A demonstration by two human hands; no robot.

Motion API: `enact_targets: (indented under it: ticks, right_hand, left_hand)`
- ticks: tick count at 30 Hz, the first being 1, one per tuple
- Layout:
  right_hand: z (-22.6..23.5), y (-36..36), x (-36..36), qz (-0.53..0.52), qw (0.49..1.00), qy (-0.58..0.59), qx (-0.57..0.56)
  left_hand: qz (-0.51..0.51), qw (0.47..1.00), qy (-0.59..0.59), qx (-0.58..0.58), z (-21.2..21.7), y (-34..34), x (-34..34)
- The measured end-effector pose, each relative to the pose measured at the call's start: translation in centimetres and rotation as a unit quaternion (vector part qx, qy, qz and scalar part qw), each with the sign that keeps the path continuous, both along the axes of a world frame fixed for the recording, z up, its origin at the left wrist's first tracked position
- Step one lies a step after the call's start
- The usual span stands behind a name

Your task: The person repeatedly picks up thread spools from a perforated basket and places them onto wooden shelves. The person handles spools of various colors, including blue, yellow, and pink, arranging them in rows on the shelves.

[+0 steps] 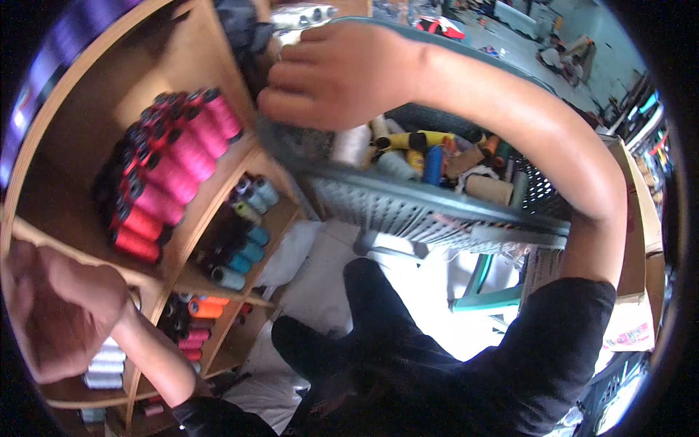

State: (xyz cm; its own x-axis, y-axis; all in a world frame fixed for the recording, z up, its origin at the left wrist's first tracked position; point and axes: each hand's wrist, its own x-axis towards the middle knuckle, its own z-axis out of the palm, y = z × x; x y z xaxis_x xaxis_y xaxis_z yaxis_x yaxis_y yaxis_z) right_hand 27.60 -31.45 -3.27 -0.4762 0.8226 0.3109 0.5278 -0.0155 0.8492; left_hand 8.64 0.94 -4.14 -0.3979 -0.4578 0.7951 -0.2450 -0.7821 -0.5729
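My right hand (342, 73) reaches over the far left corner of a grey-green plastic crate (437, 193). Its fingers are curled in, and whatever they hold, if anything, is hidden. Just below it lies a pale thread spool (352, 146). The crate also holds a yellow spool (408, 140), a blue spool (432, 164) and a beige spool (488, 189). At the far left my left hand (65, 313), slightly blurred, is spread at the front of a wooden shelf (193, 226), nothing visible in it. Pink thread spools (178, 167) are stacked in the upper compartment.
Lower compartments hold teal spools (247, 251), orange spools (207, 306) and white spools (105, 368). White spools (302, 16) stand beyond my right hand. A cardboard box (637, 218) is at the right, a green stool (480, 291) below the crate. People (561, 58) sit far off.
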Motion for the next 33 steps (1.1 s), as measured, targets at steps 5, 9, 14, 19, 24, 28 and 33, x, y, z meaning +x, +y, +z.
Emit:
enact_targets:
  ticks: [5, 9, 14, 19, 24, 28, 33]
  right_hand:
    - [0.1, -9.4, 5.9, -0.131, 0.991, 0.008, 0.005]
    - [-1.5, -15.9, 9.1, -0.308, 0.945, 0.082, -0.073]
    - [-7.3, -19.6, 12.4, -0.489, 0.848, 0.174, -0.105]
    - [-16.6, -20.7, 11.3, -0.584, 0.596, 0.518, -0.187]
    - [-20.6, -21.4, 8.8, -0.586, 0.542, 0.559, -0.222]
    - [-20.0, -20.9, 8.6, -0.494, 0.722, 0.443, -0.199]
    - [-22.5, -20.5, 7.6, -0.417, 0.757, 0.445, -0.233]
  left_hand:
    - [0.078, 0.962, 0.191, 0.179, 5.7, -10.2, 13.3]
    - [-0.038, 0.941, 0.327, 0.075, 2.5, -21.2, 24.3]
    - [0.044, 0.827, 0.483, 0.284, -2.3, -26.1, 33.1]
    - [0.178, 0.514, 0.738, 0.399, -7.9, -30.9, 33.4]
    - [0.054, 0.531, 0.727, 0.431, -13.1, -30.9, 30.1]
    - [0.082, 0.502, 0.745, 0.432, -13.8, -30.8, 29.5]
    - [0.102, 0.517, 0.734, 0.428, -13.6, -30.6, 30.7]
